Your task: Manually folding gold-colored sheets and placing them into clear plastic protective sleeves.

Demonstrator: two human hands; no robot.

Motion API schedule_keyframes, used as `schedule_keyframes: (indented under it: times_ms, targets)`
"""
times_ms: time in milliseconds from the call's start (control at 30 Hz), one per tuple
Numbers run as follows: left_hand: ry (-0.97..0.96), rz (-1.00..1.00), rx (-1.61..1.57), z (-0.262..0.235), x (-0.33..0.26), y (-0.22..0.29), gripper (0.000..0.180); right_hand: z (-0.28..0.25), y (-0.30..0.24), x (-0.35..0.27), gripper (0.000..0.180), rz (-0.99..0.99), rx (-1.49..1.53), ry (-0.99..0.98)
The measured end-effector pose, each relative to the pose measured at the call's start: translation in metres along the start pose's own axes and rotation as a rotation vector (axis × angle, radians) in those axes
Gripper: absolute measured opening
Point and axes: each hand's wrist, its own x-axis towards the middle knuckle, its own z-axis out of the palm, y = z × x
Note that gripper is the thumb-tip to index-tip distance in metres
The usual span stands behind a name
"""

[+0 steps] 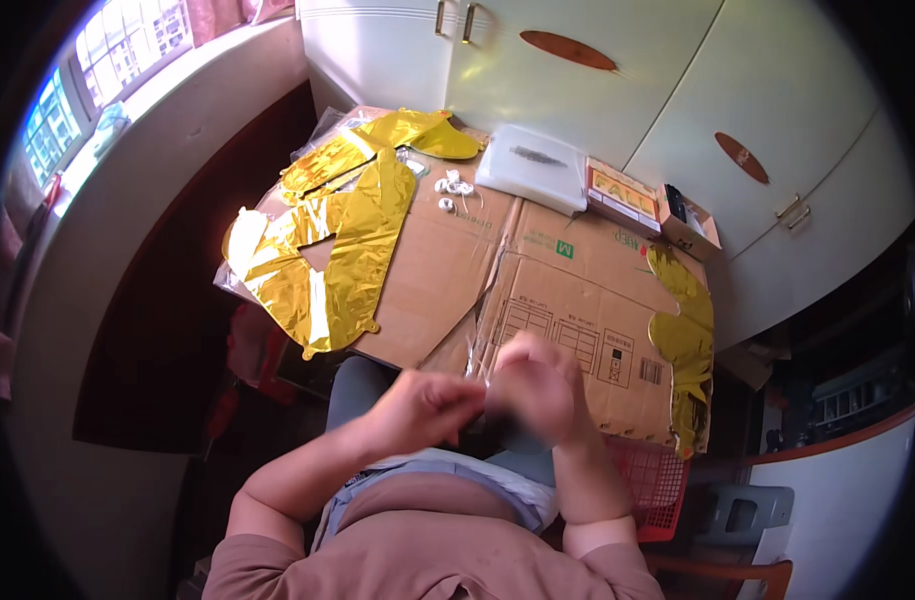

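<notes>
Pinching something small between both hands close to my chest, I could barely make out what it was: my left hand (427, 405) was curled with fingers pressed together, and my right hand (537, 385) was bunched into a loose fist that came out blurred, the two touching just above the near edge of the flattened cardboard (567, 300). A glint of clear film (480, 375) showed between them, so I judged that both hands were closed on a thin plastic wrapper or a bit of tape, though the blur kept me from being certain.

The risk, as I saw it, lay in that slippery scrap. Held over the gap between my lap and the cardboard, it could slip free and drop to the dark floor beside the red basket (652, 485). Pulling too hard could also tear it unevenly.

Just beyond my right hand, a crumpled gold foil balloon (687, 345) hung over the cardboard's right edge and could be knocked off by my elbow. Farther off lay the large gold foil balloon (327, 255), then small white rolls (452, 188), a white lidded box (533, 165) and an open small carton (689, 222) against the cupboard doors (617, 90).
</notes>
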Motion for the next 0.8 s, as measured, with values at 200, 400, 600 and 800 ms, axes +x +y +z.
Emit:
schedule_keyframes:
  times_ms: [200, 400, 600, 800]
  targets:
    - [0.223, 0.103, -0.405, -0.009, 0.012, -0.004, 0.019, 0.012, 0.003, -0.015, 0.012, -0.013, -0.113, -0.261]
    - [-0.01, -0.007, -0.755, -0.001, -0.005, 0.01, 0.019, -0.001, 0.025, 0.0, 0.01, 0.083, -0.024, -0.016]
    - [0.162, -0.035, -0.446, 0.007, 0.001, -0.011, 0.019, -0.003, 0.005, 0.006, 0.013, -0.06, -0.005, -0.08]
    - [0.187, -0.006, -1.08, -0.005, 0.016, -0.011, 0.022, 0.017, 0.028, 0.004, 0.015, -0.101, -0.098, 0.039]
